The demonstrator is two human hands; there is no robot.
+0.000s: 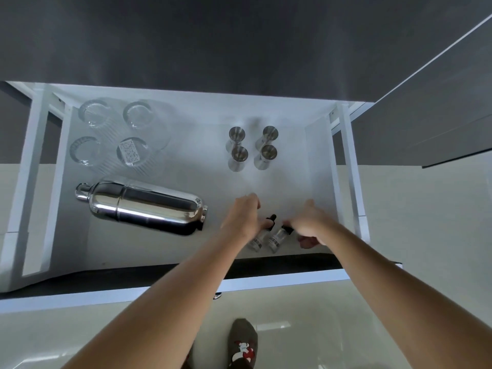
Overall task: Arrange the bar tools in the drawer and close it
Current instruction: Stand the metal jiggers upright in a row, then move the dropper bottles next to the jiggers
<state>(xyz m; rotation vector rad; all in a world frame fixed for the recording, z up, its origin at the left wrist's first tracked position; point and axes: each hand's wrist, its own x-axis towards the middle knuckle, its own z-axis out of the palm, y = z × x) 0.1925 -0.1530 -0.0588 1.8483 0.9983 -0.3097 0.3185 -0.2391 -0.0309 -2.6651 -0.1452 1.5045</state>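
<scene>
The white drawer [316, 161] stands pulled out below me. Near its front right lie two small clear dropper bottles with black caps and barcode labels. My left hand [241, 218] grips the left dropper bottle [259, 237]. My right hand [310, 222] pinches the black cap of the right dropper bottle [277, 237]. A shiny steel cocktail shaker [141, 205] lies on its side at the front left. Several steel jiggers [251, 147] stand at the back right. Several clear ribbed glasses [117, 134] stand upside down at the back left.
The drawer's front panel [159, 291] runs below my forearms, with a metal knob [217, 296] under it. A dark countertop [239, 43] overhangs the back. Pale glossy floor and my socked foot [243, 342] show at the bottom.
</scene>
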